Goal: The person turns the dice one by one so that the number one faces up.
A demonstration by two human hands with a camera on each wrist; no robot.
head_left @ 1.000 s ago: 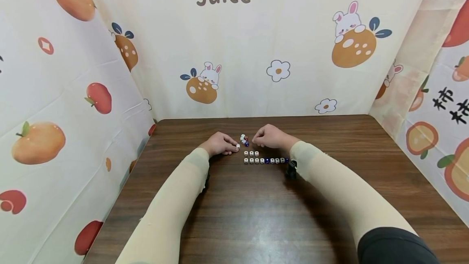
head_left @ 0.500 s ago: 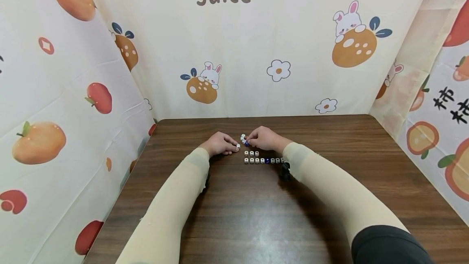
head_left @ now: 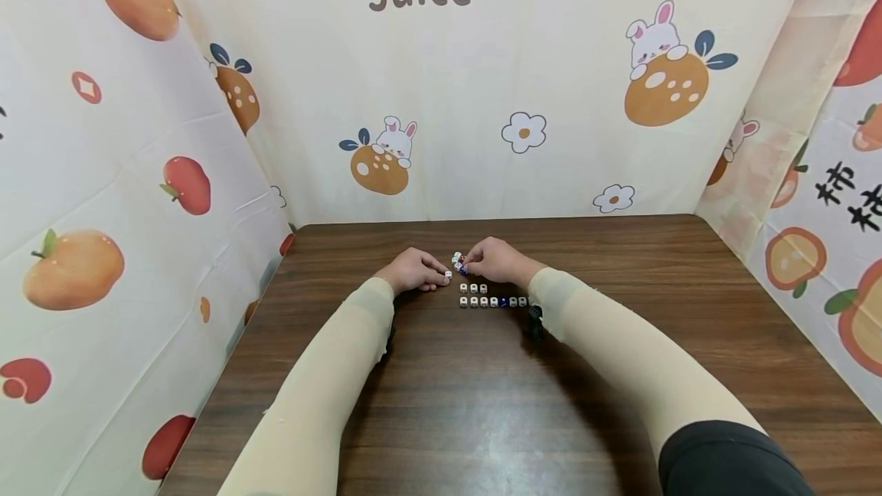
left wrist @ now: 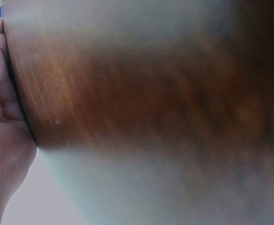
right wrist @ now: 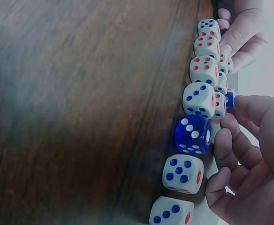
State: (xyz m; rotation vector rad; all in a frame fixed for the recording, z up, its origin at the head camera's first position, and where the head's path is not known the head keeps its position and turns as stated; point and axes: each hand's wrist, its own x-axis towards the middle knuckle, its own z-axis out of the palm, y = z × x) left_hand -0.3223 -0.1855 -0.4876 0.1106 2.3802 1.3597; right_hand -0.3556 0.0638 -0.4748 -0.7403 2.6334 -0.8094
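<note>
My left hand (head_left: 415, 270) rests on the table with thumb and forefinger pinching a white die (head_left: 448, 275). To its right, my right hand (head_left: 501, 260) reaches into a small cluster of dice, thumb and fingertip pinching a blue die (right wrist: 229, 99). White dice (head_left: 457, 256) and a partly hidden red one sit by those fingertips. Nearer me lies a short row of three white dice (head_left: 473, 288). In front of that runs a longer row of white dice (right wrist: 183, 174) with a blue die (right wrist: 193, 134) among them; my right wrist hides its right end in the head view.
The brown wooden table (head_left: 441, 389) has its far edge just beyond the hands. A fruit-printed cloth (head_left: 455, 83) hangs behind it and along both sides. A black wrist device (head_left: 534, 323) sits under my right wrist, close to the long row's end.
My right hand has moved left and slightly down to the cluster and now pinches a blue die. Its wrist covers more of the long row. The left hand has stayed on its white die.
</note>
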